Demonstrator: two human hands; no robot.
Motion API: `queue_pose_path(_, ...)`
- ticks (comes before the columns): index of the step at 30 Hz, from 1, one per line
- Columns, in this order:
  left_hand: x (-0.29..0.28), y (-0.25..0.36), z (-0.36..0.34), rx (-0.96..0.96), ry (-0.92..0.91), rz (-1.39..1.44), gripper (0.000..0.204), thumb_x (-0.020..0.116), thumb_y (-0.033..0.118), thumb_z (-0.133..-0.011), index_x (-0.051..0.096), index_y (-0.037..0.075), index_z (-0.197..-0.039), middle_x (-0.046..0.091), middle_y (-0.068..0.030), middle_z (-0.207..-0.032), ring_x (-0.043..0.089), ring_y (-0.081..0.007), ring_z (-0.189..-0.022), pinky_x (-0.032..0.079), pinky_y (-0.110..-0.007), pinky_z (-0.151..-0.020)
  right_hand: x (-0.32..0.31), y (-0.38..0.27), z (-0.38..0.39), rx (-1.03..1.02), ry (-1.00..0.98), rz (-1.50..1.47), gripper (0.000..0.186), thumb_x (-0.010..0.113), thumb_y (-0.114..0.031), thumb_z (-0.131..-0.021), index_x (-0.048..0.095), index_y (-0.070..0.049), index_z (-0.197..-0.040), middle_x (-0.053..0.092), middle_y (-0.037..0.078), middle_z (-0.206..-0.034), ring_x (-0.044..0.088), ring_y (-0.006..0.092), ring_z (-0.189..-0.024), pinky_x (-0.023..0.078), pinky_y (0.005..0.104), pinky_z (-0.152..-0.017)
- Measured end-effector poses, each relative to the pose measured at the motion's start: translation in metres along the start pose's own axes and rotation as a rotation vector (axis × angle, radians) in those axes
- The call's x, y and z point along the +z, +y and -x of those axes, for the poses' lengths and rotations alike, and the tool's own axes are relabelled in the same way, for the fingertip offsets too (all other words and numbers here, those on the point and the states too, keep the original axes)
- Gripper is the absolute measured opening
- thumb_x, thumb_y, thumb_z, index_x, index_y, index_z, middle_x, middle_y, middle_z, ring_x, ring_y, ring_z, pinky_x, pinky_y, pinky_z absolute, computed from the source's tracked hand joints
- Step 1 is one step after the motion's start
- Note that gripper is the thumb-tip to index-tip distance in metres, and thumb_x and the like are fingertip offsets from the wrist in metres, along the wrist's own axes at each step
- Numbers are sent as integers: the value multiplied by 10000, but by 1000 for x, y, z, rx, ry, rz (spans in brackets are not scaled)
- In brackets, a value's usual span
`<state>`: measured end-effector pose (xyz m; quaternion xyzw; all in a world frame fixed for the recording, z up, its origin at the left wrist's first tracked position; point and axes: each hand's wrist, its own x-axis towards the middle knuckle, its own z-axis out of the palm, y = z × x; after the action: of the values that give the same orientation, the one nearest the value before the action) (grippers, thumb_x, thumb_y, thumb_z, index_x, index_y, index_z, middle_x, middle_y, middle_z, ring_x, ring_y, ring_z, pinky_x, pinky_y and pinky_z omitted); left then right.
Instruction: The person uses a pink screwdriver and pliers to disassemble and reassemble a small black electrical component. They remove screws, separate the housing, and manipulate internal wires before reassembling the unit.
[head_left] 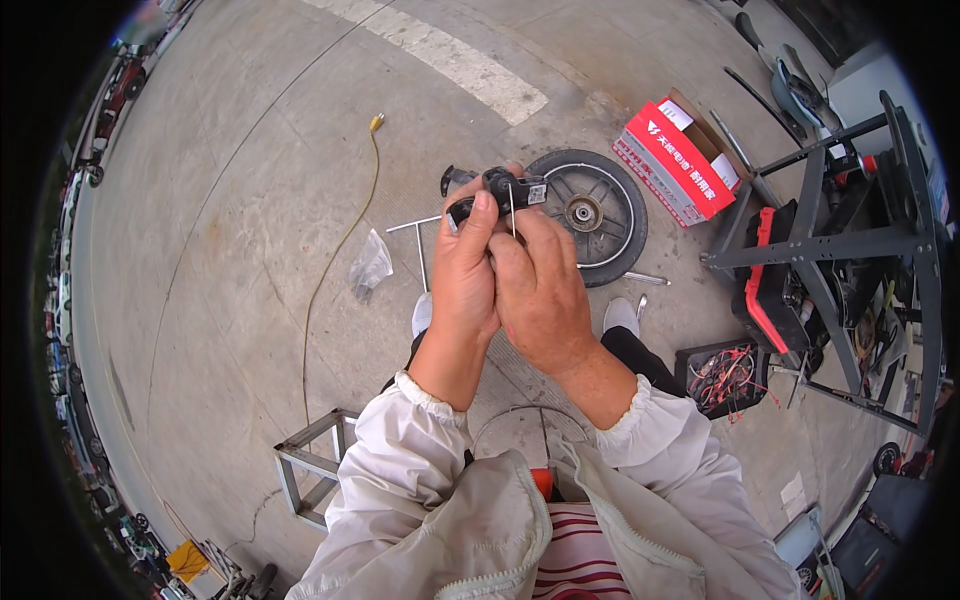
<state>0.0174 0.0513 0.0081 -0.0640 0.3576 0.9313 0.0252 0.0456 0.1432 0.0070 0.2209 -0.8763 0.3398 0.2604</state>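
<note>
In the head view, the person's left hand (pixel 468 265) held a black part (pixel 523 192) above the floor (pixel 240 300), its thumb pressed against the part's left side. The right hand (pixel 545 305) was beside it, fingers curled near a thin metal rod (pixel 514 218) upright against the part; whether they pinched it could not be told. A wheel (pixel 584 213) lay beyond to the right, a red box (pixel 680 160) farther right, and a clear plastic bag (pixel 371 265) to the left.
</note>
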Motion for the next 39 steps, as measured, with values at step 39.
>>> queue_pose_path(39,-6,9,-8,-94,-55,-27,166,557,131,-1000,543,50,-1144,627,-191,-1216,660,-257,-1053,558,-401,-911,-46,37,-23,369,-58,-933,241,437,-63,-944,645,55,-967,659,160,-993,645,242,-943,496,395,-911)
